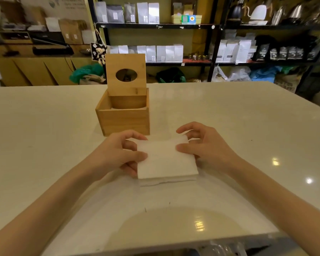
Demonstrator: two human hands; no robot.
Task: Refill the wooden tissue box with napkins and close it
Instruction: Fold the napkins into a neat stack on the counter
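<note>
I've got both hands on the napkin stack (166,159), one at each side edge. My left hand (122,154) pinches the left edge, thumb on top, fingers curled underneath. My right hand (201,146) does the same on the right edge, thumb pressing the top sheet, index finger arched over the far corner and not quite closed down. Both are half curled, gripping paper and nothing else. I read the two-sided hold as squaring the pile so it goes in as one block rather than fanning out.

The stack sits low over the white table (248,126). Its near edge looks lifted, with a thin layer or shadow line below it; can't tell if that's loose sheets left on the table or just a shadow.

The wooden tissue box (123,119) is just past my left fingertips, close to the stack's far-left corner. Its lid (126,74) stands upright on the far side, oval hole facing me, so the top is clear for loading. Inside looks bare wood from here, no napkins visible.

Next call: lift the stack forward and a bit left, then lower it in flat. The fit looks snug, so corners could catch on the rim. The lid isn't closed yet.
</note>
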